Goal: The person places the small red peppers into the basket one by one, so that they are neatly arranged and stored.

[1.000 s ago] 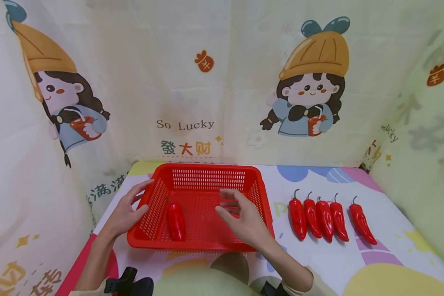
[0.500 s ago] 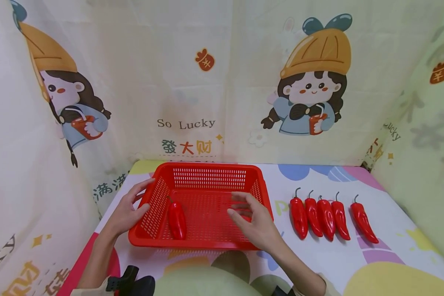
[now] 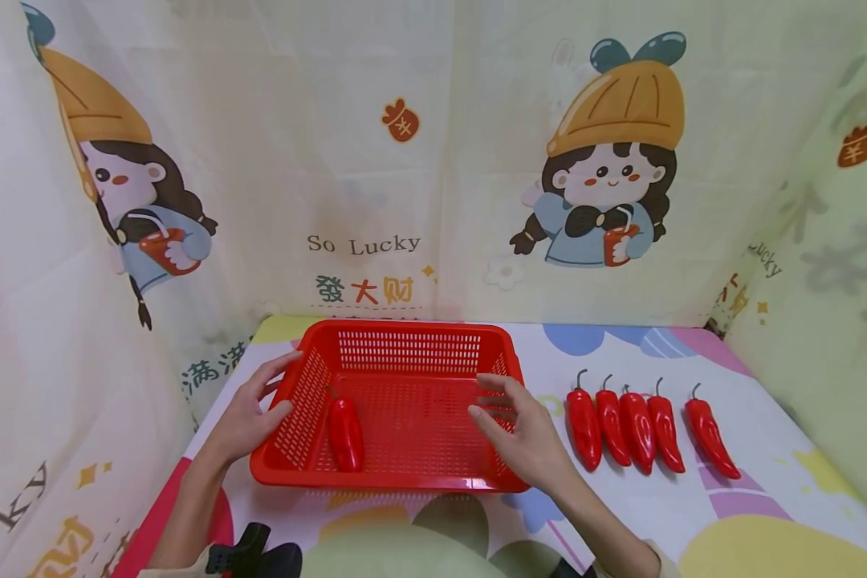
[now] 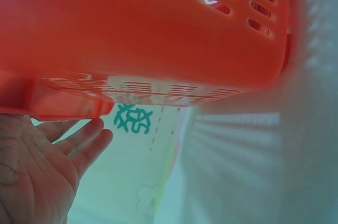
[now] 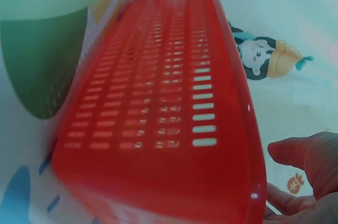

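Observation:
A red plastic basket with slotted walls stands on the table, one red chili pepper lying at the left of its floor. My left hand rests against the basket's left rim, its fingers loosely extended; the left wrist view shows the fingers reaching just below the rim. Over the basket's right side hovers my right hand, fingers spread and nothing held. In the right wrist view the thumb is apart from the basket's rim.
Right of the basket, several red chili peppers lie side by side, stems pointing away. Another chili pepper lies slightly apart, farther right. Printed cloth walls enclose the patterned table at the back and both sides.
My right hand has moved rightward from above the basket's interior to its right rim. The left hand, basket and peppers have stayed put.

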Tool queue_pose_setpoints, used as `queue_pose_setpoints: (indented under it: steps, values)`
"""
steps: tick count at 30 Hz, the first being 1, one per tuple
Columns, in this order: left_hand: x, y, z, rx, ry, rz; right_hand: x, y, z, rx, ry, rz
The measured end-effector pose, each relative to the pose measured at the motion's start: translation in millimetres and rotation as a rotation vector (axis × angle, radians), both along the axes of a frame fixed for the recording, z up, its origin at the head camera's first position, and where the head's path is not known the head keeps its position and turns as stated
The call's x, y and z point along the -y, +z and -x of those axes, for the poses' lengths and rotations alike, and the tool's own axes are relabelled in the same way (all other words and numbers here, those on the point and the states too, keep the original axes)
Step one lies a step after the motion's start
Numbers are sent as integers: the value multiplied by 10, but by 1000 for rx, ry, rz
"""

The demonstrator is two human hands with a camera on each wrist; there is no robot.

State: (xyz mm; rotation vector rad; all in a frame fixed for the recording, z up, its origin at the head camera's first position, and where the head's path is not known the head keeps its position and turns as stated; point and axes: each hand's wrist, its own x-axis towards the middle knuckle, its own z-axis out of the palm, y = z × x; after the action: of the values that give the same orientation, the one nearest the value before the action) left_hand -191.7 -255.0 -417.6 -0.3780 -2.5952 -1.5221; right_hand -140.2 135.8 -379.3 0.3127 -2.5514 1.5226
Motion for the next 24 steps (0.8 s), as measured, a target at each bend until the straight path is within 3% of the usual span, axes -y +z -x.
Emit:
queue_pose_setpoints:
  steps: [13, 24]
  values:
    - [-2, -34, -3, -24, -22, -18, -181, -18, -30, -67, -87, -39]
    - [1, -19, -15, -7, -15, -22, -370, 3, -64, -53, -174, -63]
